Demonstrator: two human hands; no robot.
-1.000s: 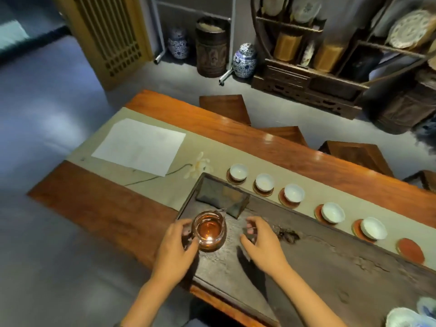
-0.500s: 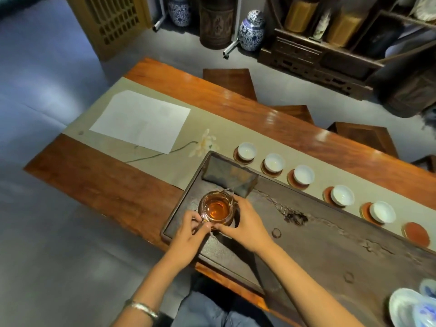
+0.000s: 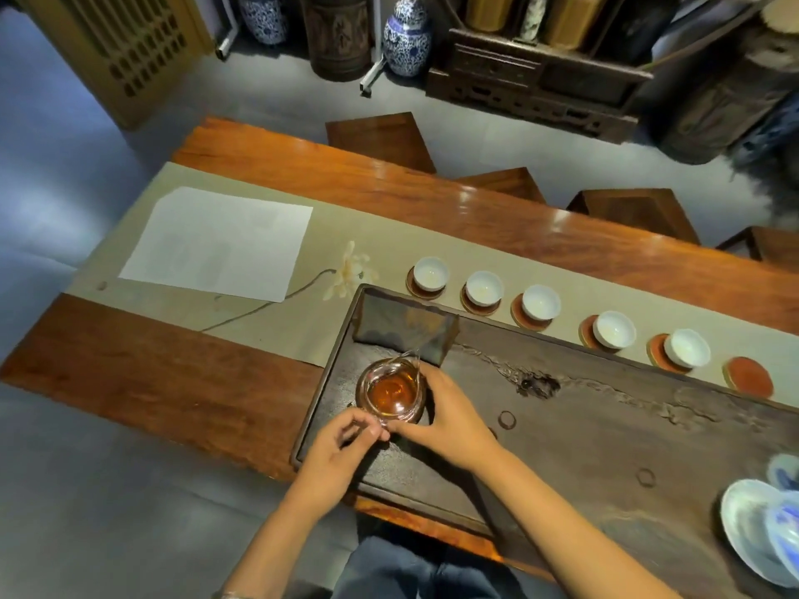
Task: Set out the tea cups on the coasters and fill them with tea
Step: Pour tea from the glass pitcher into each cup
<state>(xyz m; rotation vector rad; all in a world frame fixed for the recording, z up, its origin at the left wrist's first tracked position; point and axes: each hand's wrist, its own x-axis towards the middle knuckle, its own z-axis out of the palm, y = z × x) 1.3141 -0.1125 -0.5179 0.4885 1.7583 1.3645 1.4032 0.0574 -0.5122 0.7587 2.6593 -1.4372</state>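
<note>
the five small white porcelain tea cups (image 3: 540, 301) stood empty on round red coasters (image 3: 747, 377), one coaster bare, while the right hand (image 3: 445, 419) cupped the glass pitcher of amber tea (image 3: 391, 392) on the dark stone tray (image 3: 605, 425) and the left hand (image 3: 335, 456) pinched its handle, so lifting for pouring seemed next.

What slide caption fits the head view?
Both hands, left and right, hold the glass tea pitcher on the tray.

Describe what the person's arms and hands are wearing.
Both forearms are bare, with no sleeves in view. The left hand and right hand wear no gloves, and no rings can be made out. A thin silvery bracelet circles the left wrist at the bottom edge of the picture.
</note>
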